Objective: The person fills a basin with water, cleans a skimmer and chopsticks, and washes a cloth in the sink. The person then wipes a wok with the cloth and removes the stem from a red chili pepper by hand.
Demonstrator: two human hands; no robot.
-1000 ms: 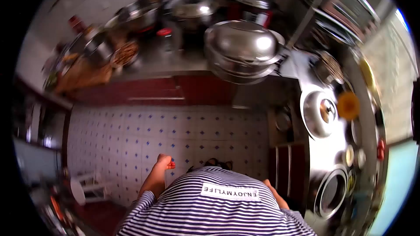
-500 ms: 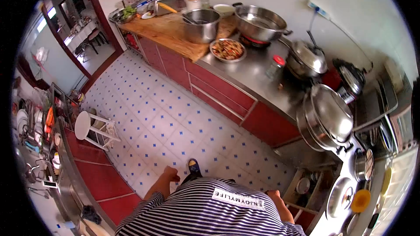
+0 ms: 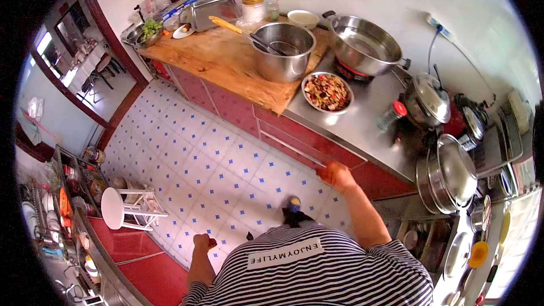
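My right hand (image 3: 338, 177) is raised ahead of me, in front of the red drawer fronts (image 3: 294, 147). Its fingers are loosely curled and nothing shows in them; whether it touches the drawer edge I cannot make out. My left hand (image 3: 204, 242) hangs low at my side over the tiled floor (image 3: 226, 192), its fingers curled in, with nothing visible held. Nearest on the counter (image 3: 362, 124) ahead is a metal bowl of chopped, mixed food (image 3: 327, 92). Beside it a deep steel pot (image 3: 283, 59) with a yellow-handled utensil (image 3: 224, 24) stands on a wooden board (image 3: 198, 56).
A wide steel pan (image 3: 365, 45) sits on a cooker. Right of it are a red-lidded jar (image 3: 398, 109), a lidded pot (image 3: 429, 99) and stacked steel pans (image 3: 453, 173). A white stool (image 3: 113, 208) stands on the left, near a cluttered counter. A doorway opens far left.
I have stepped closer to the counter. My right hand has swung forward and up from beside my body. My left hand stays low at my side, and one foot is forward.
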